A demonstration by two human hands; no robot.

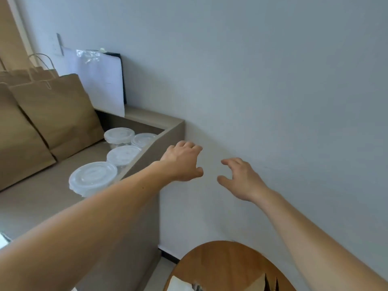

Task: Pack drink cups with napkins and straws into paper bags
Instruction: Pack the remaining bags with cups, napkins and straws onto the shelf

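Note:
Several clear plastic drink cups with lids (93, 178) stand in a row on the beige counter (37, 202), along its raised right edge. Brown paper bags (56, 110) with twine handles lean at the back left of the counter. My left hand (182, 162) reaches forward past the counter's right end, fingers loosely bent, holding nothing. My right hand (241, 179) hovers beside it in front of the bare wall, fingers spread and relaxed, empty. No napkins or straws are clearly visible.
A white sheet in plastic (98, 80) leans against the wall on the counter's back ledge. A round wooden table (228, 263) sits at the bottom, with a white item (178, 283) and a brown paper edge (258, 283) on it. The grey wall (273, 80) fills the right.

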